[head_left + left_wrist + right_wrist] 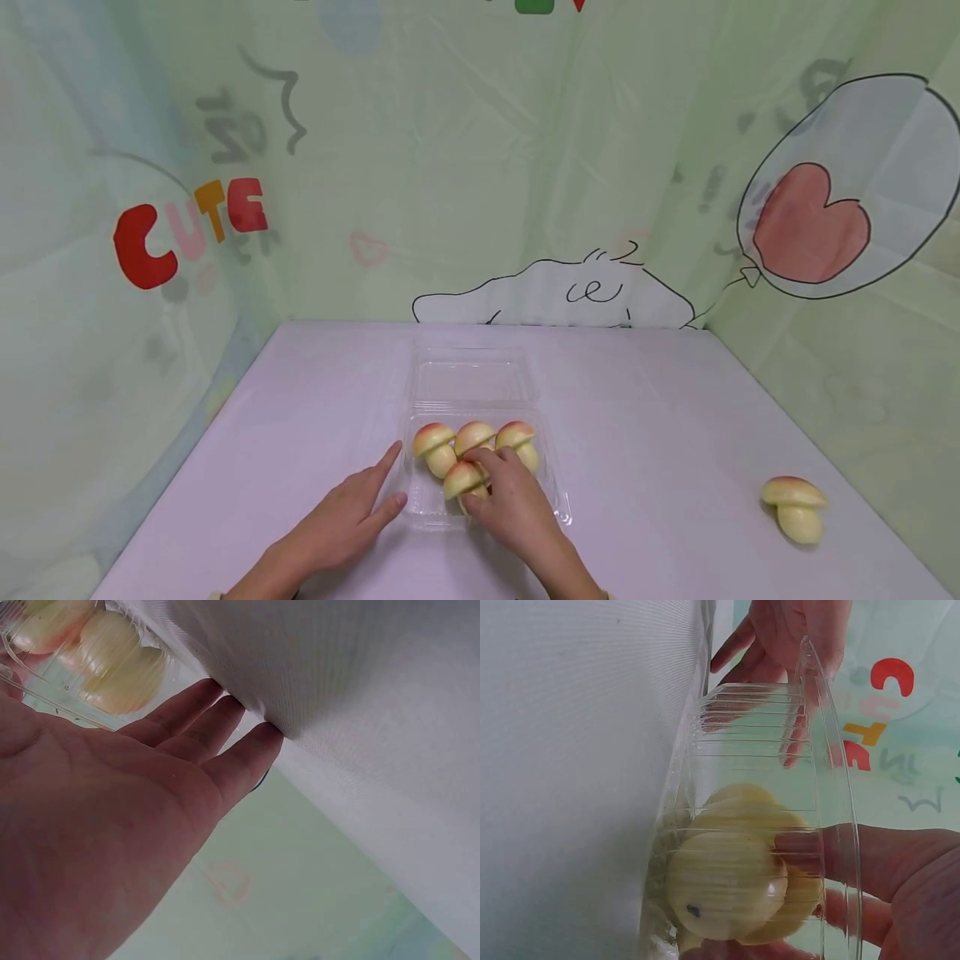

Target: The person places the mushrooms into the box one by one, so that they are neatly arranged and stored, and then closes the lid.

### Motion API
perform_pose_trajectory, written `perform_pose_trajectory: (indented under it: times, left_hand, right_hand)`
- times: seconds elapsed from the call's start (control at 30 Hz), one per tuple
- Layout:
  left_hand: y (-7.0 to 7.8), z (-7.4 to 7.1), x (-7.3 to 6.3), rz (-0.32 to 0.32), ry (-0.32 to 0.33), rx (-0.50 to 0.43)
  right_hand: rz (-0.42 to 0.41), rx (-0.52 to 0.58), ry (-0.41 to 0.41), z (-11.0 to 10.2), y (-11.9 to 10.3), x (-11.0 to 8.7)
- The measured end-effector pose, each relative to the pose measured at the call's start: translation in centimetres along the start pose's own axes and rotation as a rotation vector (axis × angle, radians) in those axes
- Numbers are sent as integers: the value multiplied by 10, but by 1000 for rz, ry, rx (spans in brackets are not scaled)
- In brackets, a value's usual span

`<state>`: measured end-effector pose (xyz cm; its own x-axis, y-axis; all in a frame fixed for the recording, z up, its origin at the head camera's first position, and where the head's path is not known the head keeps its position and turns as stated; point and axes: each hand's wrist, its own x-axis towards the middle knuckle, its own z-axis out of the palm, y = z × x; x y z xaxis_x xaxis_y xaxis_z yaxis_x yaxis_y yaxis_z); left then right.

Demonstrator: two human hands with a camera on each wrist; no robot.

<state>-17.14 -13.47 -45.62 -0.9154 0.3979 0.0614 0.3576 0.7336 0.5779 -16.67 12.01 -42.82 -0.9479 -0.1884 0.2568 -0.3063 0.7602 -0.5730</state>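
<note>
A clear plastic clamshell box (431,510) lies with its lid (472,382) folded back, away from me. Three toy mushrooms, cream with reddish caps, form a row along its far side: left (433,440), middle (474,435) and right (516,434). My right hand (517,504) reaches into the box and grips a fourth mushroom (462,478) in front of the row, thumb and fingers around it. In the right wrist view this mushroom (720,885) shows through the box wall. My left hand (337,521) stays beside the box's left edge, fingers extended, fingertips (270,733) resting on the table.
Another toy mushroom (797,508) lies alone at the table's right side. The table (645,417) has a pale cloth, and printed curtains (480,167) hang behind it and along both sides.
</note>
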Motion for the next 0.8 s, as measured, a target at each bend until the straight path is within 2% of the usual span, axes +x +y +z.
perform_pose_trajectory:
  times: [0.8]
  left_hand:
    - [-1,2,2,3,7,2]
  right_hand:
    - [4,-21,12,0,0,-2]
